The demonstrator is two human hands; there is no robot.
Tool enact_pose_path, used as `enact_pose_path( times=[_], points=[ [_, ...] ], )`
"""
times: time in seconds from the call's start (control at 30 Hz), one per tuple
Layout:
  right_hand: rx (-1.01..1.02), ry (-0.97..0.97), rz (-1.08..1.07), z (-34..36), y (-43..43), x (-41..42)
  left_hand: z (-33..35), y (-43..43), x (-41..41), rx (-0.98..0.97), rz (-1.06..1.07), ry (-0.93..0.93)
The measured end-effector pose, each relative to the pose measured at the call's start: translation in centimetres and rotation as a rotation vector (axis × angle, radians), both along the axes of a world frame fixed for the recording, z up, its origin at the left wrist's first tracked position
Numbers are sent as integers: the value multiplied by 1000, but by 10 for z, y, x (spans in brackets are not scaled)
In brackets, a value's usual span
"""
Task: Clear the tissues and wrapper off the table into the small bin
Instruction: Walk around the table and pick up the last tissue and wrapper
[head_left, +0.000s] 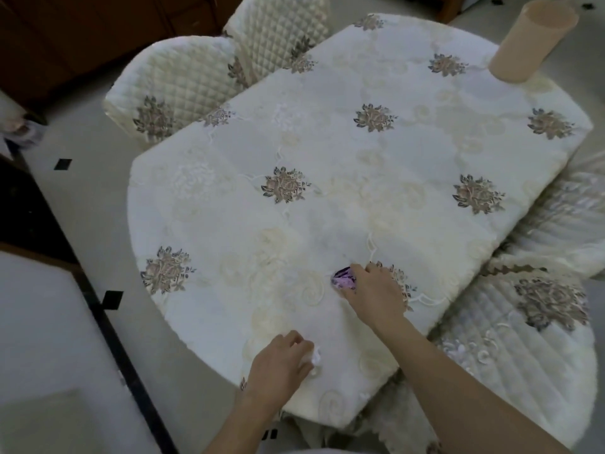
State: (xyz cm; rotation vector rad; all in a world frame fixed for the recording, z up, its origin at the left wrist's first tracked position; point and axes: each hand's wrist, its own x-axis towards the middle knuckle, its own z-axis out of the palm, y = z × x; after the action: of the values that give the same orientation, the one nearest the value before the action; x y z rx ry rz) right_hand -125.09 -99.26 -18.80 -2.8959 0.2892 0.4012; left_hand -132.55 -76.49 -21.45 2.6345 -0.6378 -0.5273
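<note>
**Cream cloth, taupe flowers, one spot of purple**

The cream fabric tablecloth (pixel 327 142) carries rows of embroidered flower clusters in taupe and dusty pink with dark grey-blue leaves, over faint ivory scrollwork. The small shiny wrapper (pixel 343 278) is lilac with dark purple patches. The crumpled paper tissue (pixel 316 357) is white. The tall cylindrical bin (pixel 530 40) is plain peach-beige. The padded chair covers (pixel 170 83) are cream, quilted in diamonds, with the same flower clusters. The tiled floor (pixel 82 208) is pale grey-cream with small black diamond insets and a black border band. The wooden cabinet (pixel 82 21) is dark brown.
</note>
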Motion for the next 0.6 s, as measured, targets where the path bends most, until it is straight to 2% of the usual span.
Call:
enact_pose_path(
  times=[0.2, 0.3, 0.6],
  points=[
    [-42, -46, 24, -9, 3, 1, -8, 5, -1, -22, 44, 37],
    [-46, -41, 22, -12, 2, 1, -12, 8, -2, -22, 48, -17],
    [-40, -145, -42, -28, -5, -20, 8, 14, 22, -205, 349, 50]
  ],
)
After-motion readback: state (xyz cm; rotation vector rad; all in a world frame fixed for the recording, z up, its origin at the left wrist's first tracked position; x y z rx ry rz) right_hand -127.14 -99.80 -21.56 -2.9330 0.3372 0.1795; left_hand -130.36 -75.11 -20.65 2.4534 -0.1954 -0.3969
